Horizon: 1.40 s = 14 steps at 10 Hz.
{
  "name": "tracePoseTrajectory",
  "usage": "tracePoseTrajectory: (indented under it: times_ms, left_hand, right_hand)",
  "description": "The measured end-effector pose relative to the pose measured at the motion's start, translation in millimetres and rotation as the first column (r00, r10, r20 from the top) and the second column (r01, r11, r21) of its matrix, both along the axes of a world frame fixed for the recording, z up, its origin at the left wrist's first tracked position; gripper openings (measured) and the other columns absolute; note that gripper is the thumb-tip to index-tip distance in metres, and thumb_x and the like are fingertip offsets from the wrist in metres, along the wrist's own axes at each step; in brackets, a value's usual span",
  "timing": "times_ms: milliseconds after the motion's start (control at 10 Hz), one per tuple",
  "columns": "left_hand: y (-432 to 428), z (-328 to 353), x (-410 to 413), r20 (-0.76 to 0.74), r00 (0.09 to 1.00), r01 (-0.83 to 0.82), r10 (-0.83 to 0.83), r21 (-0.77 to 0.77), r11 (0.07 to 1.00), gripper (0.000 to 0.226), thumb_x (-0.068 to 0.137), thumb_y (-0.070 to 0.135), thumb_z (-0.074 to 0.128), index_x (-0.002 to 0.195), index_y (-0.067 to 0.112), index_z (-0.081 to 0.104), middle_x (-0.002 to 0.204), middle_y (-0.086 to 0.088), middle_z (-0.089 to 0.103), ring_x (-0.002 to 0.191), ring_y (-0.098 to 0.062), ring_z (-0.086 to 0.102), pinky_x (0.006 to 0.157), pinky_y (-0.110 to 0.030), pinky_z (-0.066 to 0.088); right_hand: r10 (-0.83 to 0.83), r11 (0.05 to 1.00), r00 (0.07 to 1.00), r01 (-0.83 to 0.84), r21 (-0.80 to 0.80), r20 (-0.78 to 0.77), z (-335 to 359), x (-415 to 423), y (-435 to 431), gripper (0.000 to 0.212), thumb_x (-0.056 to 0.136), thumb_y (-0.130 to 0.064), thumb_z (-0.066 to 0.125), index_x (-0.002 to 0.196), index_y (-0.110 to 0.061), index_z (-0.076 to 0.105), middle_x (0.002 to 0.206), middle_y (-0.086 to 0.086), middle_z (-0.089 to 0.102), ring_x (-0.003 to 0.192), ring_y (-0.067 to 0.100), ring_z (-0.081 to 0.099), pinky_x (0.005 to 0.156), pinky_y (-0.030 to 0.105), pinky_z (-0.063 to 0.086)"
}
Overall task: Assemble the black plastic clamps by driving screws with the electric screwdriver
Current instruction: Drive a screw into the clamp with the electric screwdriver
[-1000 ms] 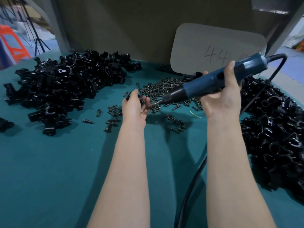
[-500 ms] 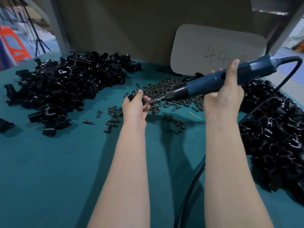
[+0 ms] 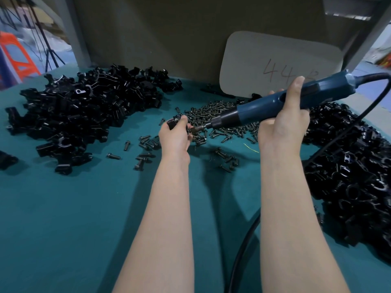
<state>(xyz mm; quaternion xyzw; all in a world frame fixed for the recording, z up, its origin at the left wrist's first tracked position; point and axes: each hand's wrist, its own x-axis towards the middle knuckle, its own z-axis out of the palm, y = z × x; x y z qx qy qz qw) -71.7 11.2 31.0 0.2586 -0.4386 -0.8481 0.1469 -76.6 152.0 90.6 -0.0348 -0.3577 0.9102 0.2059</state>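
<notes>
Clamp [image 3: 174,123]: small black plastic piece, mostly hidden by fingers, held above the table's middle, toward the far edge.
Left hand [image 3: 174,137]: fingers closed around the clamp, thumb on top.
Screwdriver [image 3: 273,106]: blue body, black collar, metal bit; lying nearly level, slanting down to the left, bit tip meeting the clamp at the left hand's fingertips.
Right hand [image 3: 282,127]: wrapped tight on the blue body, thumb raised along the near side.
Cord [image 3: 347,132]: black, leaving the tool's rear end, looping right and down across the right pile, then running off the near edge between the forearms.
Screws [image 3: 213,115]: dark heap just behind the hands near the far edge; loose ones scattered left of and below the left hand.
Left pile [image 3: 84,111]: black clamp parts heaped toward the far left corner.
Right pile [image 3: 355,182]: black clamp parts along the right edge, partly behind the right forearm.
Table [image 3: 74,218]: teal cloth cover, bare toward the near left corner.
Card [image 3: 270,60]: pale, rounded corners, leaning upright at the far edge; handwritten "44" readable, the next mark covered by the thumb and tool.
Yellow scrap [image 3: 250,147]: thin strand on the cloth between the hands.
</notes>
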Motion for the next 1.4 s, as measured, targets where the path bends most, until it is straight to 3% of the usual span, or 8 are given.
tracePoseTrajectory:
  times_ms: [200, 400, 500, 700, 800, 1000, 1200, 1400]
  left_hand:
    - [4, -1, -1, -0.002, 1.0, -0.021, 0.021, -0.028, 0.999, 0.016, 0.097, 0.018, 0.057, 0.083, 0.017, 0.049, 0.083, -0.003, 0.057, 0.071, -0.015, 0.051, 0.069, -0.025, 0.049]
    - [7, -2, -1, -0.032, 0.999, -0.041, 0.038, -0.07, 0.997, 0.011, 0.098, 0.022, 0.056, 0.089, 0.018, 0.049, 0.083, 0.0, 0.058, 0.07, -0.013, 0.05, 0.078, -0.028, 0.048]
    - [8, -2, -2, -0.08, 0.995, -0.063, 0.057, -0.065, 0.996, 0.009, 0.098, 0.023, 0.055, 0.1, 0.016, 0.05, 0.083, 0.002, 0.059, 0.067, -0.01, 0.051, 0.077, -0.026, 0.049]
    - [12, -4, -4, -0.192, 0.975, -0.144, 0.111, -0.168, 0.975, 0.019, 0.098, 0.024, 0.054, 0.113, 0.014, 0.049, 0.082, 0.007, 0.061, 0.073, -0.005, 0.056, 0.076, -0.025, 0.049]
    - [14, -4, -5, -0.198, 0.975, -0.137, 0.104, -0.159, 0.978, 0.024, 0.098, 0.024, 0.054, 0.119, 0.013, 0.049, 0.081, 0.007, 0.061, 0.069, -0.003, 0.056, 0.071, -0.021, 0.047]
    - [11, -5, -4, -0.19, 0.976, -0.127, 0.108, -0.089, 0.988, 0.02, 0.098, 0.022, 0.054, 0.114, 0.012, 0.048, 0.08, 0.006, 0.061, 0.067, -0.003, 0.056, 0.072, -0.022, 0.048]
    - [10, -4, -3, -0.184, 0.977, -0.119, 0.107, -0.054, 0.991, 0.016, 0.099, 0.022, 0.054, 0.111, 0.013, 0.048, 0.076, 0.005, 0.059, 0.063, -0.003, 0.053, 0.071, -0.021, 0.048]
    - [2, -1, -1, -0.182, 0.974, -0.124, 0.134, 0.068, 0.99, 0.008, 0.099, 0.023, 0.053, 0.098, 0.017, 0.049, 0.087, -0.001, 0.06, 0.087, -0.014, 0.061, 0.076, -0.02, 0.051]
  right_hand:
    - [-0.002, 1.0, 1.0, 0.002, 0.018, -0.008, 1, -1, -3, 0.047, 0.095, -0.027, 0.059, 0.133, -0.006, 0.041, 0.111, 0.002, 0.057, 0.091, 0.013, 0.062, 0.077, 0.021, 0.053]
    - [-0.035, 0.995, 0.999, 0.038, 0.091, -0.033, 3, 0, -8, 0.051, 0.096, -0.028, 0.055, 0.138, -0.007, 0.034, 0.108, 0.001, 0.055, 0.087, 0.008, 0.062, 0.081, 0.02, 0.051]
    - [-0.09, 0.98, 0.994, 0.099, 0.174, -0.059, 4, 0, -10, 0.044, 0.097, -0.027, 0.054, 0.133, -0.008, 0.036, 0.102, -0.002, 0.055, 0.076, -0.001, 0.062, 0.082, 0.019, 0.051]
    - [-0.172, 0.93, 0.984, 0.145, 0.339, 0.051, -4, 1, -7, 0.032, 0.093, -0.051, 0.051, 0.108, -0.024, 0.041, 0.089, -0.018, 0.049, 0.08, -0.002, 0.056, 0.093, 0.031, 0.048]
    - [-0.181, 0.933, 0.981, 0.151, 0.326, 0.063, -4, -2, -3, 0.027, 0.092, -0.052, 0.053, 0.099, -0.029, 0.041, 0.086, -0.02, 0.049, 0.074, -0.003, 0.055, 0.082, 0.025, 0.047]
    - [-0.183, 0.934, 0.977, 0.138, 0.329, 0.111, -8, -9, 2, 0.068, 0.089, -0.057, 0.054, 0.135, -0.009, 0.041, 0.092, -0.015, 0.051, 0.082, 0.001, 0.055, 0.086, 0.03, 0.047]
    - [-0.088, 0.958, 0.981, 0.035, 0.286, 0.175, -6, -12, 10, 0.078, 0.088, -0.061, 0.05, 0.142, -0.009, 0.034, 0.124, 0.0, 0.048, 0.11, 0.015, 0.051, 0.103, 0.037, 0.043]
    - [-0.094, 0.976, 0.97, 0.046, 0.212, 0.223, -1, -10, 15, 0.068, 0.089, -0.046, 0.061, 0.138, -0.006, 0.034, 0.129, 0.004, 0.053, 0.112, 0.018, 0.056, 0.091, 0.03, 0.05]
